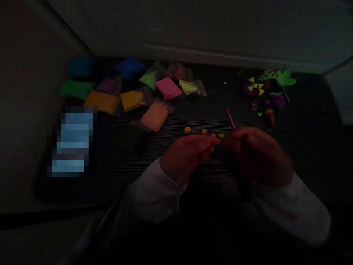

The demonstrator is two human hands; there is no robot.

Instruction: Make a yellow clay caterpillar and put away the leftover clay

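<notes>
The scene is very dark. My left hand (187,154) and my right hand (253,152) meet fingertip to fingertip over a dark ribbed mat (116,162), both with fingers pinched together. What they pinch is too small and dim to name. Just beyond the fingertips lies a row of small orange clay balls (203,131). A thin pink stick (230,118) lies slanted behind my right hand.
Several bags of coloured clay (132,92) are spread over the mat's far left. Finished clay shapes, green leaves and purple pieces (268,90), sit at the far right. A blurred bright screen (73,140) lies at the left. A pale wall runs behind.
</notes>
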